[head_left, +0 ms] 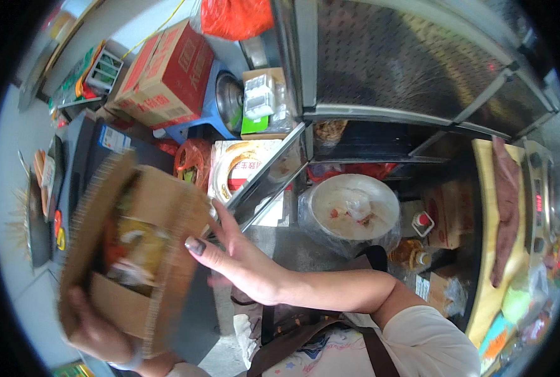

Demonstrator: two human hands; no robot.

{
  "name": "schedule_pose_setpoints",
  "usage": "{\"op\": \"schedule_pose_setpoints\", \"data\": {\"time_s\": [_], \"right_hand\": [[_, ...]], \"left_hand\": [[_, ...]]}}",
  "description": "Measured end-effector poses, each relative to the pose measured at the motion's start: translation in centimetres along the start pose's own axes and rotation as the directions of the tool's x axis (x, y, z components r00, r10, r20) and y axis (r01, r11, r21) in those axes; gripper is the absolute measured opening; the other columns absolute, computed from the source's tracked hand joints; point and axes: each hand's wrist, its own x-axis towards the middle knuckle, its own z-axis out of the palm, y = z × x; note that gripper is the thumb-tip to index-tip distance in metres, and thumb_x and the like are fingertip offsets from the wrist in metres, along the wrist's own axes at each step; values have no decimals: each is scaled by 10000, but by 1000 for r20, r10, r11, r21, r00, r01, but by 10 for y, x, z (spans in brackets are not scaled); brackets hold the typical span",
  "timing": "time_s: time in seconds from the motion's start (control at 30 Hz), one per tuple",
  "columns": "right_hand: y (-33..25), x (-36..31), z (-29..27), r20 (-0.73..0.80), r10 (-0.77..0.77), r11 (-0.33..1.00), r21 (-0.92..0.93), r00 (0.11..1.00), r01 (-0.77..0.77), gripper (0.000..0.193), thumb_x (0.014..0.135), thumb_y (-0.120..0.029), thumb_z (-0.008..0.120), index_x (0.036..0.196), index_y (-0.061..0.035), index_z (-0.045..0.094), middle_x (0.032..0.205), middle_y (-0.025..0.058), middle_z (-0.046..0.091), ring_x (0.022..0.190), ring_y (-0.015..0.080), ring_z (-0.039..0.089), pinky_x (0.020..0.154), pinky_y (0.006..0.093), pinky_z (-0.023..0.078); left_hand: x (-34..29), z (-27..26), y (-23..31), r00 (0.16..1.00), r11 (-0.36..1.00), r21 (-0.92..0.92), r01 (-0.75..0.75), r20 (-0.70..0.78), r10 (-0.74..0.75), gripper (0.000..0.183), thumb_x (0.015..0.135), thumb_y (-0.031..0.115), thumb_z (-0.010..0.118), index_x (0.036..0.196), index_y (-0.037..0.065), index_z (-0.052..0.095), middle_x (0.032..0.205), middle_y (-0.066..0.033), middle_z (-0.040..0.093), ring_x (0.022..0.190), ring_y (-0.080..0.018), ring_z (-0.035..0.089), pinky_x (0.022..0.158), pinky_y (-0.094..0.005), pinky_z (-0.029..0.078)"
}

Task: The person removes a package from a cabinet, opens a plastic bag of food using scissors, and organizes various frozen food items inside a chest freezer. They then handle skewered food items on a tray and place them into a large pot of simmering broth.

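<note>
An open cardboard box is tilted in front of me at the left, its flaps raised. Inside lie plastic packets in yellow, red and clear wrap; their kind is too blurred to tell. My left hand grips the box at its near left corner, partly hidden by the cardboard. On the other side, my right hand has its fingers and thumb spread against or just beside the box's right wall. Its thumb overlaps the cardboard edge, and nothing shows held in it.
Behind the box stand a red-and-brown carton on a blue stool and a red plastic bag. A white bucket lined with plastic, an oil bottle and a wooden board are to the right. Dark-panelled cabinet doors rise beyond.
</note>
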Motion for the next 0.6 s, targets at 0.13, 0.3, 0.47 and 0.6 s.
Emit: {"op": "schedule_pose_setpoints", "data": {"time_s": [0.13,0.3,0.47,0.6], "right_hand": [[-22,-41,15,-168,-34,937,339,985,90,839,842,-384,716,1397,-84,163,1310,125,442,1137,251,544,739,468,574],[-88,-133,41,-584,87,959,270,807,92,747,860,-245,707,1350,-90,166,1284,136,427,1135,267,546,876,519,540],[-100,-137,16,-294,146,913,408,945,-14,401,906,-313,448,1273,-157,494,1296,69,532,1161,261,555,966,515,437],[-59,26,-50,-169,-539,132,-985,825,-115,464,931,-292,521,1321,-46,477,1401,187,450,1343,378,350,1095,468,308]], "left_hand": [[-17,16,72,890,950,-259,-173,371,263,160,889,21,600,977,-83,684,899,-168,702,821,-194,661,764,-309,530],[-28,8,108,722,963,-252,93,683,109,144,875,16,634,965,-88,676,856,-133,703,806,-148,632,761,-265,501],[-12,-39,106,784,940,-164,299,604,-144,151,855,-48,611,982,-47,694,827,-123,709,759,-141,652,735,-263,514],[51,-89,108,851,989,-3,149,510,-127,170,857,-72,592,1000,-58,685,878,-147,716,827,-161,676,759,-280,528]]}}
